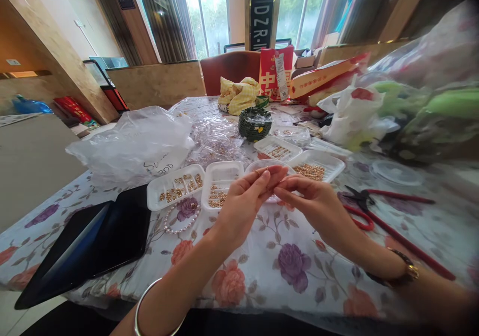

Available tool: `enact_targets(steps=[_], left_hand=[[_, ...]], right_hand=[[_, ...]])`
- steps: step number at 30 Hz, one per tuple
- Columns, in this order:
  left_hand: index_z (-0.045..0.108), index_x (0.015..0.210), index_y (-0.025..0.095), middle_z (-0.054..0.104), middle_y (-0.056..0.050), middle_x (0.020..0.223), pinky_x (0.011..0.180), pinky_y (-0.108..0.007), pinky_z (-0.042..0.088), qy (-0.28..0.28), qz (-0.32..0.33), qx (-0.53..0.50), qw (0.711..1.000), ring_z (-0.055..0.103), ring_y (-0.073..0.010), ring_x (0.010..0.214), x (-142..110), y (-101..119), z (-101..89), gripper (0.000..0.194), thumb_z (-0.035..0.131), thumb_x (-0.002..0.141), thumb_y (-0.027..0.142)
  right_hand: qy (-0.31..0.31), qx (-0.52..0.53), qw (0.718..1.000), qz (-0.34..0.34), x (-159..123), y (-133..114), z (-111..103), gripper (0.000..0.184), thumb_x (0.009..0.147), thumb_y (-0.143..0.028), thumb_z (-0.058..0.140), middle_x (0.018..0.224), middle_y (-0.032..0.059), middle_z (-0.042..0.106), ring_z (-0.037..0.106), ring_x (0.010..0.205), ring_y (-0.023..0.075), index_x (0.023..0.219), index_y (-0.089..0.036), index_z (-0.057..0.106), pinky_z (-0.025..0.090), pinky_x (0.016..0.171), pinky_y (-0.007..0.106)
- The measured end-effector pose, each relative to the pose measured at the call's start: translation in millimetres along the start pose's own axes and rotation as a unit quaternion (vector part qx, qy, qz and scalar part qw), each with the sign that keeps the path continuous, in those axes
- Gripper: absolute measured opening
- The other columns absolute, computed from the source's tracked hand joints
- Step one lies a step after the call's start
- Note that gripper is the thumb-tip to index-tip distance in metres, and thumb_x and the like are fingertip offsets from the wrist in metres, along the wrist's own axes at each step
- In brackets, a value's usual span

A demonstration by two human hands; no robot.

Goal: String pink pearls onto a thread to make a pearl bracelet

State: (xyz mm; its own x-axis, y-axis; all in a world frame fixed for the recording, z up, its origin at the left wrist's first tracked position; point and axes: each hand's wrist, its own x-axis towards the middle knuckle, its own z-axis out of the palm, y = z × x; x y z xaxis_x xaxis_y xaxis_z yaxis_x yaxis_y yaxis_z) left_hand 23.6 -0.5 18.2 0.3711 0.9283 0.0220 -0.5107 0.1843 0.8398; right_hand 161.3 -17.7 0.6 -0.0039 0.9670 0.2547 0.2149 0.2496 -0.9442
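Observation:
My left hand [245, 196] is raised over the trays, its thumb pressed against closed fingers. Against its fingertips, my right hand [312, 196] pinches thumb to forefinger. What either hand holds is too small to make out. Below them is a round clear container [256, 165], partly hidden. White plastic trays with gold beads stand around it: a left tray [153, 196], a middle tray [224, 169] and a right tray [335, 164]. In front of the left tray lies a pearl-like beaded bracelet [179, 230].
Red-handled pliers [362, 199] and a red-handled tool [362, 219] lie at right. A black tablet-like device [123, 226] rests at left. Behind are a plastic bag [130, 144], a dark woven basket [255, 126], a clear lid [396, 172] and bulky bags [437, 116].

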Motion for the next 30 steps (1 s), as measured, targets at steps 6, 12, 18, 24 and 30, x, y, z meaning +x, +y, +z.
enact_targets(steps=[6, 12, 18, 24, 30], left_hand=[[0.069, 0.09, 0.014, 0.07, -0.008, 0.101, 0.095, -0.028, 0.044, 0.011, 0.002, 0.018, 1.0, 0.062, -0.0173, 0.101, 0.4, 0.0, 0.0, 0.017, 0.056, 0.082, 0.021], [0.07, 0.093, 0.014, 0.07, -0.009, 0.099, 0.097, -0.031, 0.042, 0.016, 0.0, 0.03, 0.999, 0.062, -0.0192, 0.1, -0.1, 1.5, -0.2, 0.019, 0.058, 0.08, 0.024], [0.071, 0.092, 0.015, 0.071, -0.009, 0.098, 0.098, -0.032, 0.041, -0.005, 0.021, 0.034, 0.999, 0.062, -0.0192, 0.101, 1.2, 1.2, -2.7, 0.021, 0.058, 0.081, 0.028], [0.072, 0.087, 0.015, 0.071, -0.007, 0.096, 0.096, -0.03, 0.044, 0.012, 0.039, 0.083, 0.996, 0.065, -0.018, 0.095, -0.7, 3.8, 1.7, 0.019, 0.058, 0.081, 0.026], [0.073, 0.085, 0.014, 0.072, -0.009, 0.094, 0.093, -0.032, 0.046, 0.021, 0.045, 0.134, 0.99, 0.066, -0.0203, 0.092, -3.2, 9.1, 3.2, 0.021, 0.055, 0.081, 0.025]], right_hand=[[-0.028, 0.076, 0.995, 0.053, -0.2, 1.1, -0.6, 0.024, 0.072, -0.042, 0.065, 0.073, 0.0007, 0.061, 0.052, 0.064, 0.0109, 0.076, -0.018, 0.066, 0.041, 0.057, 0.024], [-0.085, 0.147, 0.984, 0.055, 5.8, 12.0, -6.1, 0.02, 0.078, -0.038, 0.061, 0.07, -0.0005, 0.059, 0.047, 0.056, 0.0082, 0.083, -0.019, 0.067, 0.04, 0.051, 0.022], [-0.117, 0.21, 0.969, 0.052, 10.8, 22.8, -8.9, 0.019, 0.082, -0.037, 0.057, 0.086, 0.003, 0.064, 0.057, 0.07, 0.0108, 0.088, -0.021, 0.065, 0.049, 0.063, 0.025], [-0.146, 0.307, 0.938, 0.07, 11.6, 19.6, -8.8, 0.025, 0.084, -0.037, 0.055, 0.108, 0.0039, 0.063, 0.059, 0.091, 0.0136, 0.104, -0.025, 0.063, 0.05, 0.081, 0.031], [-0.124, 0.344, 0.928, 0.071, 12.1, 20.8, -8.5, 0.018, 0.085, -0.038, 0.053, 0.098, 0.0017, 0.064, 0.06, 0.086, 0.012, 0.09, -0.025, 0.063, 0.05, 0.076, 0.028]])
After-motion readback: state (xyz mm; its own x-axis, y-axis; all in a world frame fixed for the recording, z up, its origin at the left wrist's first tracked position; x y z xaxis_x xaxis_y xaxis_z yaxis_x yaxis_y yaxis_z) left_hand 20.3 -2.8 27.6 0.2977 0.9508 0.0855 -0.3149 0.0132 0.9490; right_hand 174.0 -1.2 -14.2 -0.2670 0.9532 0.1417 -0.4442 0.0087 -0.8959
